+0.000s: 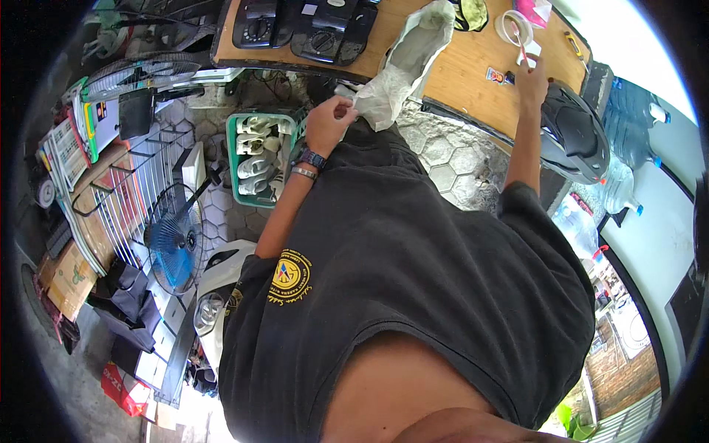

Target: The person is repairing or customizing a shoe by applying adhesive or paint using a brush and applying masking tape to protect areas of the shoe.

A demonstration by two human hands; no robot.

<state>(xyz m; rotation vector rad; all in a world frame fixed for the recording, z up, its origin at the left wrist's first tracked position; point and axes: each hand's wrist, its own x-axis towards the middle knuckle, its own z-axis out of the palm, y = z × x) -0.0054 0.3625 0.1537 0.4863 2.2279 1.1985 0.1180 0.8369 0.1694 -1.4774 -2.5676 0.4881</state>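
A long, hollow white casing (419,52) lies tilted across the front edge of the wooden table, with a thin, crumpled whitish sheet (380,100) at its near end. My left hand (330,124), wearing a watch and bracelet, pinches the edge of that sheet above my lap. Over the table's right part, my right hand (532,83) is closed around a thin pinkish stick-like tool (523,50), whose exact kind I cannot make out. The tool's far end overlaps a roll of tape (514,28). A small red packet (495,74) lies left of the right hand.
Two black appliance bases (334,33) stand on the table (465,74) at the back left. A yellow-handled tool (573,44) lies near its right edge. A black helmet (574,136) and large blue water bottles (631,122) are on the right. A green basket of white parts (235,166) stands left.
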